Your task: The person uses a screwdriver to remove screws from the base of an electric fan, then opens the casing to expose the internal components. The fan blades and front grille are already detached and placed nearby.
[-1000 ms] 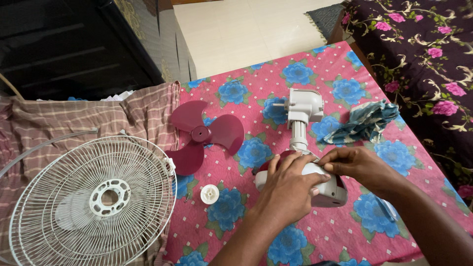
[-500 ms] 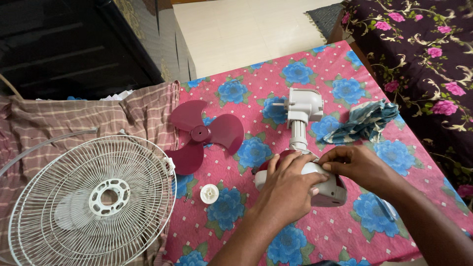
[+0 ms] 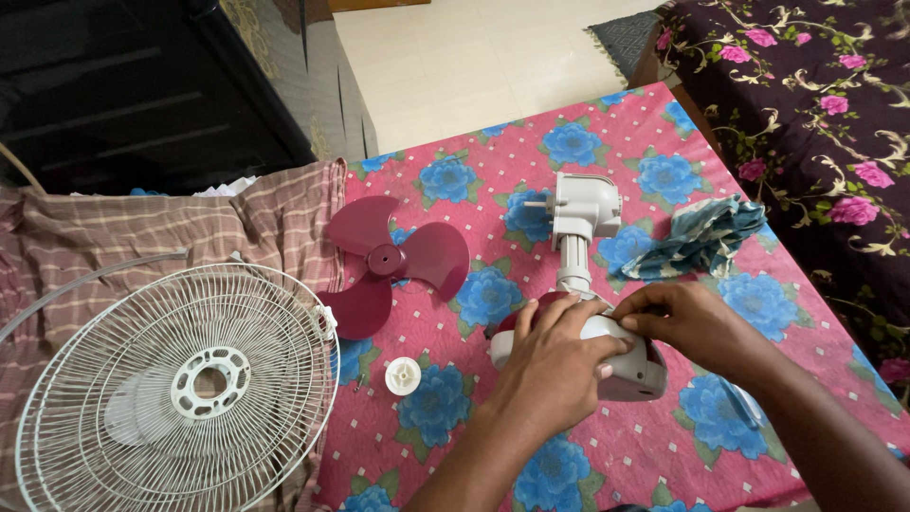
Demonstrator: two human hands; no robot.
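A: How was the fan motor housing held?

B: It was gripped from above by the left hand, fingers curled over its white shell; its top edge was pinched by the fingertips of the right hand.

A: Where was it placed?

B: On the pink floral cloth, at five o'clock from the maroon blade. A white grille was seen at nine o'clock, a small white cap between them

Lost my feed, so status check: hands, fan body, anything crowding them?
Left hand clasped over fan body. Right hand pinching its top edge. Folded blue cloth just beyond; fan blade, white cap and grille lie apart, leftward.
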